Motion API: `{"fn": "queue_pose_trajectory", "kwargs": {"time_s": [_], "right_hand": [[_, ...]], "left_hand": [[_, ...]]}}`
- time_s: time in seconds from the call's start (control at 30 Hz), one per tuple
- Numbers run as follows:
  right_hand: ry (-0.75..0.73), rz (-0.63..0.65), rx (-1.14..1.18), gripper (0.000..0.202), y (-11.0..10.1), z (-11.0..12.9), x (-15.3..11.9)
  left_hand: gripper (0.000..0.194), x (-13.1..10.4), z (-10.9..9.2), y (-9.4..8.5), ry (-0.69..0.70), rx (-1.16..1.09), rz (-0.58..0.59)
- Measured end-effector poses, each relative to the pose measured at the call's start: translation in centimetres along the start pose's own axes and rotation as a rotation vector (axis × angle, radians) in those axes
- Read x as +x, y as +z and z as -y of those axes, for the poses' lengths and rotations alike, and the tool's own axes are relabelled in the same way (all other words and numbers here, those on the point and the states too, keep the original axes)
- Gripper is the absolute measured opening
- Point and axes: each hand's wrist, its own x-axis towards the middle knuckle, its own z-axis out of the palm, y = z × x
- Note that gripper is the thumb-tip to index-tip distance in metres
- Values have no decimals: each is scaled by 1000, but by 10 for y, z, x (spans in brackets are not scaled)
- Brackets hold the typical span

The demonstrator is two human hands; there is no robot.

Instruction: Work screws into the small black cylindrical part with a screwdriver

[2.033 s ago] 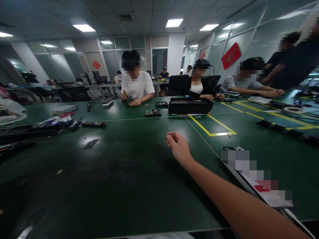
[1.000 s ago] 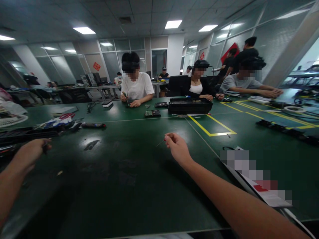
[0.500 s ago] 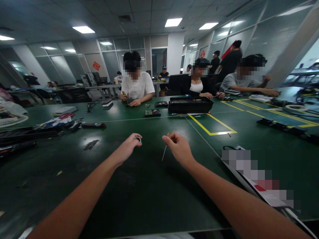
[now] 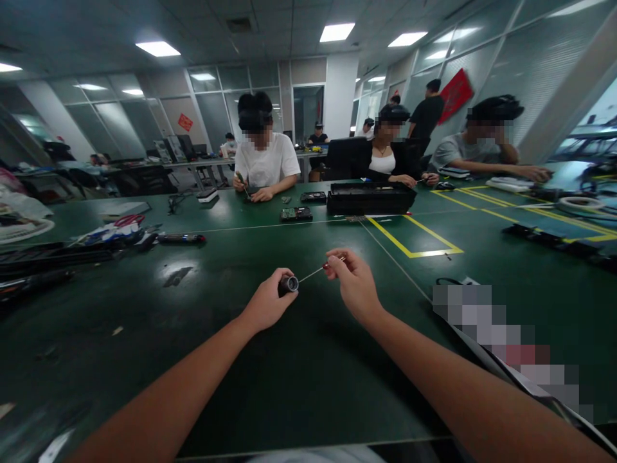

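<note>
My left hand is wrapped round a short dark cylinder, whose round, metal-rimmed open end faces me and to the right. In my right hand is a thin screwdriver, pinched at its reddish handle. The slim metal shaft points down-left, and its tip is close to the cylinder's rim; whether they touch I cannot tell. Both hands are above the green table.
Across the table are a black open box, a circuit-board drive and several seated people. A black pen-like tool and scissors lie left. At the right is a white bag-like item.
My left hand has moved right and turned, bringing the cylinder's open end into view. The screwdriver has swung from pointing down to pointing left, towards the cylinder.
</note>
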Motion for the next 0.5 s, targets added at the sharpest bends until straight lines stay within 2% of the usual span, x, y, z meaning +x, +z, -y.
{"fn": "queue_pose_trajectory", "kwargs": {"time_s": [0.13,0.5], "right_hand": [[0,29,-11,22,-1,-4,0],[31,140,-69,24,1,4,-3]], "left_hand": [[37,-1,2,-2,3,-26,5],[30,1,2,-1,35,-31,-9]]}}
